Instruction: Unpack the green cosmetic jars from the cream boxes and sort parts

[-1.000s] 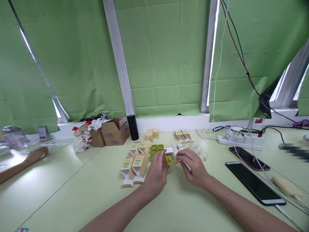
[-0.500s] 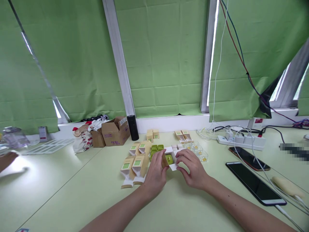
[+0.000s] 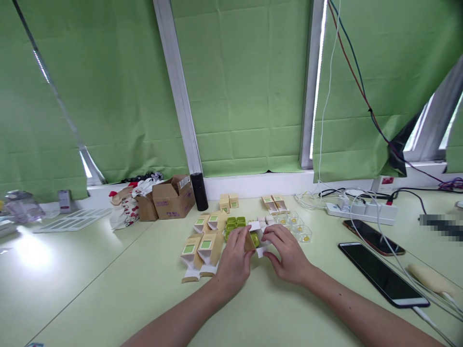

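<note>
A small kraft box (image 3: 249,243) with raised white flaps is held between my hands, its opening toward me, and something green shows inside. My left hand (image 3: 235,253) is closed on its left side. The fingers of my right hand (image 3: 285,250) pinch the flaps on its right. Several kraft boxes (image 3: 206,245) with green label squares and white flaps lie left of my left hand. Just behind the held box sit green square containers (image 3: 231,223). Clear cups with yellow centres (image 3: 306,237) stand behind my right hand, and small pale pieces (image 3: 269,219) lie beside them.
Two closed small boxes (image 3: 234,200) and two flat kraft boxes (image 3: 276,204) lie farther back. A cardboard box (image 3: 173,197), a black cylinder (image 3: 199,191) and a cloth bag (image 3: 124,207) stand at the back left. Phones (image 3: 383,274), cables and a power strip (image 3: 361,212) are at right.
The held box has tilted slightly, its front flap shifting a little, and the green thing inside is more covered. Another person's hand at the left edge has gone from view.
</note>
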Demonstrator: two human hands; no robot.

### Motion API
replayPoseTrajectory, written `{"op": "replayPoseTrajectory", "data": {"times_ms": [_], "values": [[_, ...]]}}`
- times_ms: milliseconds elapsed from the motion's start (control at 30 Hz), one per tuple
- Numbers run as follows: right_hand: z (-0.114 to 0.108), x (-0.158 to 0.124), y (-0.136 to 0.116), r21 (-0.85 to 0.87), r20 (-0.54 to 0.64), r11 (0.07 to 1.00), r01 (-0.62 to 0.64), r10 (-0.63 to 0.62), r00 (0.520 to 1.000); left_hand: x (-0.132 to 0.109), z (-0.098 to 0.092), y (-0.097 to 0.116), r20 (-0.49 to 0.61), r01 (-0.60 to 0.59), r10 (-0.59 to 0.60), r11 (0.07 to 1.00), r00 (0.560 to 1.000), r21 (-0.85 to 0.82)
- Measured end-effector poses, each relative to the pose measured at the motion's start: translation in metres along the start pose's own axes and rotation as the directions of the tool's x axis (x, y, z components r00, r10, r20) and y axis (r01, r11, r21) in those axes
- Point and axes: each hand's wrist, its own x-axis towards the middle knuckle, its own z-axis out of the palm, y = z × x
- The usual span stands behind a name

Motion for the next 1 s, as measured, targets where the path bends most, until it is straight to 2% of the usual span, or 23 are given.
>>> {"op": "replayPoseTrajectory", "data": {"times_ms": [267,567,800,1000], "values": [[0.014,-0.001,0.000,0.143,-0.083,0.969,-0.201,0.214,0.973,0.000,-0.001,0.004,0.027,-0.087,0.085,0.993,0.996,0.083],[0.025,0.001,-0.005,0.159,-0.085,0.937,-0.312,0.328,0.941,0.000,-0.001,0.007,0.034,-0.168,0.165,0.971,0.986,0.171],[0.018,0.004,-0.004,0.313,-0.087,0.867,-0.387,0.432,0.898,0.002,-0.002,0.003,0.013,-0.166,0.167,0.967,0.986,0.195],[0.015,0.002,-0.001,0.517,-0.059,0.731,-0.445,0.550,0.833,0.003,-0.003,0.001,-0.014,-0.145,0.150,0.971,0.989,0.190]]}}
